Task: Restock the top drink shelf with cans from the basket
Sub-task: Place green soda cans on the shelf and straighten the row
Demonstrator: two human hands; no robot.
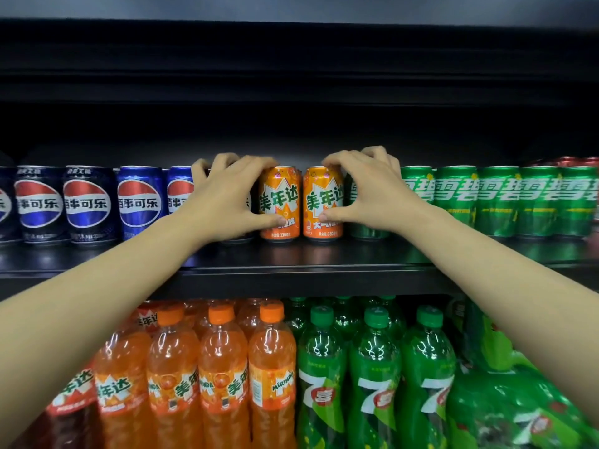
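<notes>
The two orange cans (pixel 301 204) on the top shelf read 美年达, with 330 in small print near the base. The blue cans (pixel 87 204) to their left read 百事可乐. The green cans (pixel 499 200) to the right carry 雪碧. Below, the orange bottles (pixel 223 371) show MIRINDA and 美年达, and the green bottles (pixel 372 380) a large 7.

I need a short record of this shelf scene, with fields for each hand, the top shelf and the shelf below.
left hand: left hand grips the left orange can
right hand: right hand grips the right orange can
top shelf: blue cans left, green cans right, both orange cans upright in the middle
lower shelf: orange bottles, green bottles
</notes>
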